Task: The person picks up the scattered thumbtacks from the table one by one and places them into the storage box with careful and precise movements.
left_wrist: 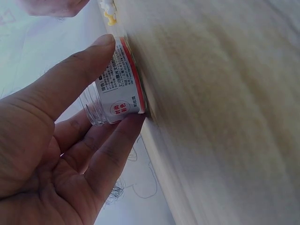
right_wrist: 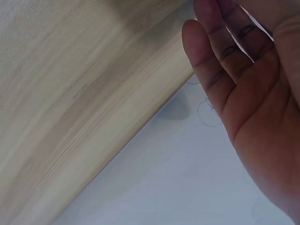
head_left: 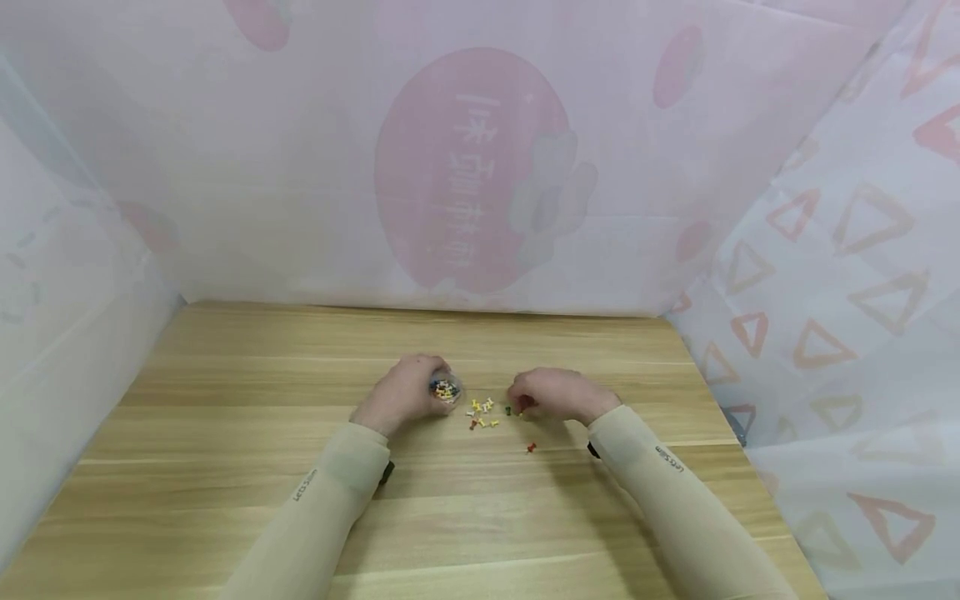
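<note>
My left hand (head_left: 407, 390) grips a small clear jar (left_wrist: 121, 89) with a white and red label, thumb on one side and fingers on the other. The jar stands on the table, and colourful push pins (head_left: 446, 390) show through its open mouth. Just right of it lies a loose scatter of yellow, white and red push pins (head_left: 482, 422). My right hand (head_left: 561, 393) is low over the table beside a green push pin (head_left: 508, 410), fingers bent downward. Its fingertips are hidden, so I cannot tell if they pinch a pin.
A lone red push pin (head_left: 531, 447) lies nearer to me, below the right hand. The wood-grain table (head_left: 247, 367) is enclosed by printed sheets at the back (head_left: 315, 208) and both sides.
</note>
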Demonstrator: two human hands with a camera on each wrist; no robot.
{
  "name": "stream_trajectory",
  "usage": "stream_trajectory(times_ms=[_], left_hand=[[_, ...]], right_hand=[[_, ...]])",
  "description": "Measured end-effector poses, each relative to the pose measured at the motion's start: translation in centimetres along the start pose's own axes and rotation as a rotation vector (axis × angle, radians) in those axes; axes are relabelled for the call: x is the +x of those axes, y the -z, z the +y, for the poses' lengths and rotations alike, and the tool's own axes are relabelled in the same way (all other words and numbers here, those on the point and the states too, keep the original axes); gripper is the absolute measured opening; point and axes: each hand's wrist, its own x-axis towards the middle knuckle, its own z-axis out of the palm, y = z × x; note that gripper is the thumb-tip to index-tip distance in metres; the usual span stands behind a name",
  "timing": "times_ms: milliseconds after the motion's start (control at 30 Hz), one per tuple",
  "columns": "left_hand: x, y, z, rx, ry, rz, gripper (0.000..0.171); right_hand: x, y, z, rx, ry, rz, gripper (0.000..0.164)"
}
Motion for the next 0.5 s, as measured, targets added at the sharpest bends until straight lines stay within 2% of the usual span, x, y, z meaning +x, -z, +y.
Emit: stream_trajectory(times_ms=[133,300,500], left_hand=[[0.0,0.0,0.0,-0.002,-0.002,0.001,0.061],[0.1,0.0,-0.2,0.008,-0.009,0.007,0.059],[0.1,-0.1,-0.2,0.007,-0.009,0.012,0.06]], right_hand=[[0.3,0.0,0.0,-0.001,-0.012,0.019,0.007],[1.0,0.0,-0.2,-0.004,-0.006,0.095,0.005],[1.6,0.0,-1.1,0.054,-0.042,0.168,0.005]])
